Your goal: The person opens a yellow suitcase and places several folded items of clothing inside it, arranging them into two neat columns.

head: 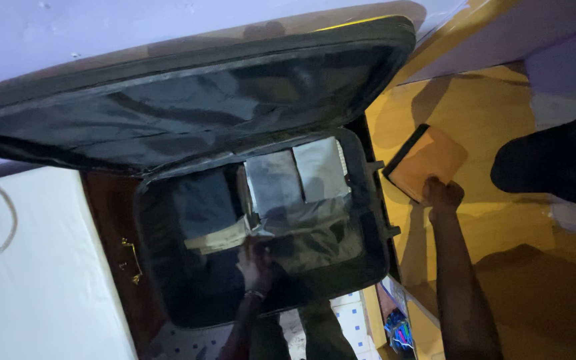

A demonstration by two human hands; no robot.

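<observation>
White mattress (pixel 41 267) w/ a cord loop at 9 o'clock; open suitcase (pixel 168 293) at centre, lid (pixel 188 100) propped back so the inside stays reachable; left hand (pixel 256 265) flat, fingers spread, pressing folded clothes (pixel 301 180) down inside; right hand (pixel 441 195) at 3 o'clock, gripping an orange book (pixel 428 160) by its lower edge, outside the case.

We see a dark open suitcase (pixel 188 200) lying on a brown wooden surface (pixel 111 220), beside a white surface (pixel 41 280); at the right is a yellow floor (pixel 488 120) with dark shadows
</observation>
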